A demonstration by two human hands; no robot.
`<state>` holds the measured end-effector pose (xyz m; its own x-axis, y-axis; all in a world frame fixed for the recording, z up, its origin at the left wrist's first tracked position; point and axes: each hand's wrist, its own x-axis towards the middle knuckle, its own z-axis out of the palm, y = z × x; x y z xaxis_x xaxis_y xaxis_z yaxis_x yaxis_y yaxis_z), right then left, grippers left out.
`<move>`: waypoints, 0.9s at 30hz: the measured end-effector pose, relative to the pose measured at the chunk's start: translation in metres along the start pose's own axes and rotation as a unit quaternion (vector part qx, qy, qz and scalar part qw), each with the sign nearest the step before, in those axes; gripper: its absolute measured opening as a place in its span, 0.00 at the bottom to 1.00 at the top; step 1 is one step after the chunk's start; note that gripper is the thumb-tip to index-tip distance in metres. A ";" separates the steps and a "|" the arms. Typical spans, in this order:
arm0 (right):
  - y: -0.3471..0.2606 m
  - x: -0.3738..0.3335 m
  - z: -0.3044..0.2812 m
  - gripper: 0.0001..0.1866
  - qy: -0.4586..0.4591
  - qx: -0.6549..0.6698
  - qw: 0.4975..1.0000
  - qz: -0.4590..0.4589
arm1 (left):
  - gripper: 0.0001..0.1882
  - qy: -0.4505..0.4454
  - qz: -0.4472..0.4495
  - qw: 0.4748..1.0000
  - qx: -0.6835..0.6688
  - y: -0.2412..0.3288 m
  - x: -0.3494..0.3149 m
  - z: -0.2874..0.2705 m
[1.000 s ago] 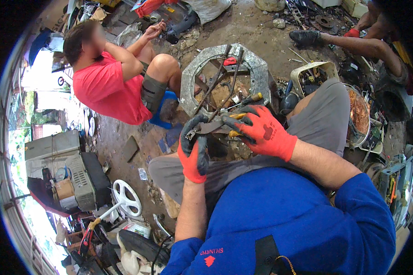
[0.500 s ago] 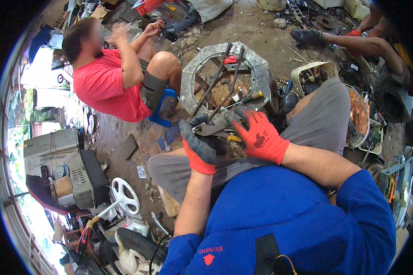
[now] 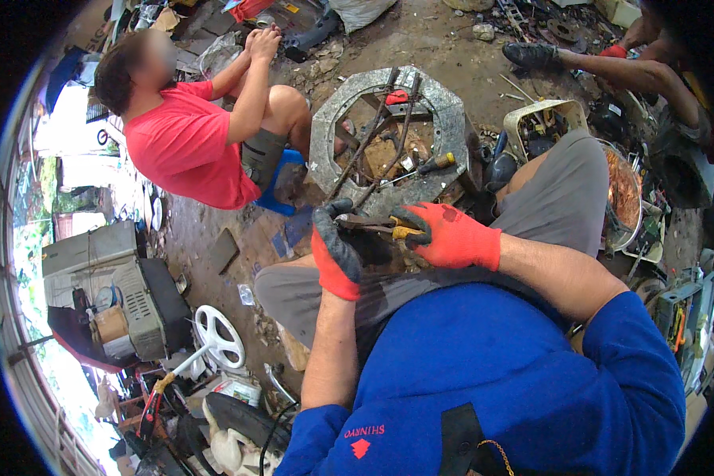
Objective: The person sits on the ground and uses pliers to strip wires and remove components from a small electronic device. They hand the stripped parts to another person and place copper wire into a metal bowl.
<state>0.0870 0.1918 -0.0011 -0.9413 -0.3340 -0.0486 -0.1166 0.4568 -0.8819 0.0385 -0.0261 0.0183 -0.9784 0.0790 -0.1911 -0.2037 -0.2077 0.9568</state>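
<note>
Both my hands wear red gloves with dark grey coated fingers, and they meet above my lap. My right hand (image 3: 448, 234) is closed around the yellow handles of a pair of pliers (image 3: 373, 224). The tool's metal jaws point left, toward my left hand (image 3: 337, 250). That hand's fingers are curled and pinched close to the jaw tips; whatever they hold is too small and dark to name. Just beyond my hands stands an octagonal metal frame (image 3: 325, 119). Two rusty bars (image 3: 404, 127) lie across it, with a yellow-and-black-handled screwdriver (image 3: 436, 163) on its near right side.
A person in a red shirt (image 3: 186, 147) sits on a blue stool (image 3: 282, 186) at the left. Another person's leg (image 3: 619, 78) reaches in at the upper right. A cream bin of scrap (image 3: 516, 127) stands beside my right knee. A white wheel (image 3: 220, 337) lies at lower left.
My right hand has gone from spread fingers to a grip on the pliers' handles. My left fingers have closed in near the jaws. The seated person's hands have come together.
</note>
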 end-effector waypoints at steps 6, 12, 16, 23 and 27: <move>-0.002 -0.001 -0.005 0.35 -0.053 0.075 0.996 0.014 | 0.28 0.011 -0.017 1.000 -0.007 -0.003 0.000 -0.001; -0.019 -0.006 0.008 0.37 0.010 -0.072 0.997 0.040 | 0.26 0.096 0.071 0.992 0.043 -0.002 0.000 0.013; -0.027 -0.005 0.014 0.38 0.009 -0.045 0.998 0.043 | 0.30 0.192 0.223 0.944 0.147 -0.016 0.019 0.000; -0.023 -0.004 0.027 0.35 0.070 -0.036 0.996 0.032 | 0.23 0.188 0.154 0.970 0.005 -0.010 0.025 0.021; -0.035 -0.002 0.014 0.39 0.031 -0.065 0.995 0.068 | 0.26 0.185 0.080 0.978 -0.054 -0.001 0.024 0.041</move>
<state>0.0970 0.1645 0.0232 -0.9685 -0.2116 -0.1312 -0.0223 0.5987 -0.8007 0.0163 0.0159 0.0215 -0.9403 -0.3165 -0.1254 -0.0294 -0.2916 0.9561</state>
